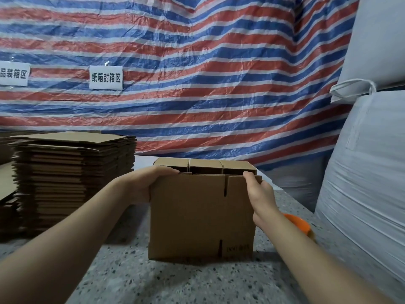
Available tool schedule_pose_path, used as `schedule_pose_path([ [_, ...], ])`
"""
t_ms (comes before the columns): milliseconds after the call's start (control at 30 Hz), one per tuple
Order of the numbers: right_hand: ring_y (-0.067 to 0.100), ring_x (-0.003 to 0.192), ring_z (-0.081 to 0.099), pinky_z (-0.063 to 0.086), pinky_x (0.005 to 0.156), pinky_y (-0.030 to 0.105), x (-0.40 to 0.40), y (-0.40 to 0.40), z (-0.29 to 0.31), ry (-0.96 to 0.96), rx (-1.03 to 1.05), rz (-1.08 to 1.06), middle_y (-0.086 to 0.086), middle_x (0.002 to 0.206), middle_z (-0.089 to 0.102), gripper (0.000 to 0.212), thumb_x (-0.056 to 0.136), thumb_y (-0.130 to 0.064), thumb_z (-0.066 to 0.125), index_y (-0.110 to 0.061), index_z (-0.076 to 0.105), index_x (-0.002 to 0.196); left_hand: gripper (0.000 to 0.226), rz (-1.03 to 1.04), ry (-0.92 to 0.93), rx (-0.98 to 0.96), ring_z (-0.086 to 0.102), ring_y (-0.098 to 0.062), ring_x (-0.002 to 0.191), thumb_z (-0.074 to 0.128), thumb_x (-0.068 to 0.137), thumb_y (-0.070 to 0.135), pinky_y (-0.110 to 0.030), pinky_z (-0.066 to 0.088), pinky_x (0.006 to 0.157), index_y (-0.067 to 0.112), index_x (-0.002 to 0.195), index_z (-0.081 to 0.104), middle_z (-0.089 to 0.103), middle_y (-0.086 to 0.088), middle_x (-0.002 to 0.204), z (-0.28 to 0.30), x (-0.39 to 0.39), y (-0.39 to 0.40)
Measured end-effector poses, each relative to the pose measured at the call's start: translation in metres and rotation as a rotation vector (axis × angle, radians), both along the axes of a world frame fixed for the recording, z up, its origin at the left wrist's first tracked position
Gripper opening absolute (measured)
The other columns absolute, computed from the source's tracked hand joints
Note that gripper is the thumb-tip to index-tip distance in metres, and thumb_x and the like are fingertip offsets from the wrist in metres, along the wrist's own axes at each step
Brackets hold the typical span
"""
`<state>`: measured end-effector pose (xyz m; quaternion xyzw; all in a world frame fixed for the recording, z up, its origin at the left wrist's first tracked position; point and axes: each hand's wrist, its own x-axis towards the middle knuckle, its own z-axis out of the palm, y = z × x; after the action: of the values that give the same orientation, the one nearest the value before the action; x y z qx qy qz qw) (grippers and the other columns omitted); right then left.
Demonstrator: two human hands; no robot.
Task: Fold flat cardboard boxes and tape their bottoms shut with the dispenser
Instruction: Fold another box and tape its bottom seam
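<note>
A brown cardboard box (pixel 197 218) stands upright on the speckled stone table (pixel 175 281), its upper flaps partly raised at the far side. My left hand (pixel 146 185) grips its top left corner, fingers curled over the upper edge. My right hand (pixel 259 194) holds the top right corner, thumb on the near face and fingers behind the edge. An orange tape dispenser (pixel 300 224) lies on the table just right of the box, mostly hidden behind my right forearm.
A tall stack of flat cardboard boxes (pixel 72 178) stands at the left of the table. Big white woven sacks (pixel 361 172) rise at the right. A red, white and blue striped tarp (pixel 197 73) with two paper signs hangs behind.
</note>
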<state>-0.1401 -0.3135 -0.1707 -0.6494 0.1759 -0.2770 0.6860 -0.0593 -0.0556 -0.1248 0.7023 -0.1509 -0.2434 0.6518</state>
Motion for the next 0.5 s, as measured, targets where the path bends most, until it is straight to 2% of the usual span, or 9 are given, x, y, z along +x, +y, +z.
schedule_pose_path([
  [100,0.029,0.102,0.069,0.052,0.098,0.053,-0.002,-0.003,0.002,-0.045,0.007,0.062,0.012,0.104,0.076,0.039,0.098,-0.048,0.054,-0.014,0.07,0.109,0.019,-0.039,0.017,0.018,0.07,-0.017,0.067,0.069,0.089,0.029,-0.03,0.058,0.063,0.014,0.089,0.08,0.073,-0.01,0.084,0.007,-0.006,-0.004],
  [200,0.028,0.093,0.073,0.059,0.083,0.042,-0.001,-0.009,0.007,-0.09,-0.027,0.227,0.01,0.096,0.076,0.044,0.092,-0.055,0.049,-0.019,0.075,0.089,0.019,0.032,0.059,-0.078,0.066,-0.016,0.064,0.059,0.094,0.025,-0.03,0.054,0.065,0.012,0.098,0.071,0.069,-0.009,0.077,0.009,-0.013,-0.016],
  [300,0.027,0.089,0.069,0.056,0.086,0.043,0.001,-0.014,0.004,-0.038,0.04,0.422,0.014,0.094,0.07,0.047,0.09,-0.056,0.049,-0.017,0.074,0.089,0.02,0.173,0.098,-0.207,0.06,-0.017,0.069,0.05,0.098,0.025,-0.032,0.047,0.072,0.011,0.105,0.062,0.064,-0.008,0.078,-0.004,-0.02,-0.033],
  [367,0.023,0.087,0.071,0.055,0.084,0.039,0.002,-0.019,-0.005,-0.007,0.059,0.471,0.012,0.092,0.072,0.05,0.092,-0.058,0.046,-0.02,0.078,0.086,0.029,0.224,0.079,-0.213,0.066,-0.019,0.076,0.047,0.101,0.031,-0.034,0.052,0.075,0.009,0.111,0.064,0.072,-0.009,0.083,-0.018,-0.023,-0.038],
  [433,0.022,0.091,0.073,0.054,0.09,0.042,0.003,-0.018,-0.008,0.018,0.04,0.459,0.01,0.095,0.076,0.053,0.093,-0.061,0.043,-0.022,0.078,0.086,0.036,0.217,0.005,-0.202,0.069,-0.02,0.081,0.044,0.101,0.039,-0.037,0.053,0.079,0.014,0.114,0.066,0.074,-0.01,0.087,-0.03,-0.025,-0.039],
  [500,0.021,0.093,0.074,0.053,0.093,0.043,0.002,-0.013,-0.005,0.061,-0.001,0.427,0.008,0.098,0.078,0.054,0.092,-0.063,0.042,-0.021,0.076,0.093,0.043,0.211,-0.02,-0.254,0.071,-0.018,0.071,0.041,0.1,0.048,-0.033,0.053,0.068,0.016,0.111,0.068,0.074,-0.008,0.082,-0.036,-0.025,-0.038],
])
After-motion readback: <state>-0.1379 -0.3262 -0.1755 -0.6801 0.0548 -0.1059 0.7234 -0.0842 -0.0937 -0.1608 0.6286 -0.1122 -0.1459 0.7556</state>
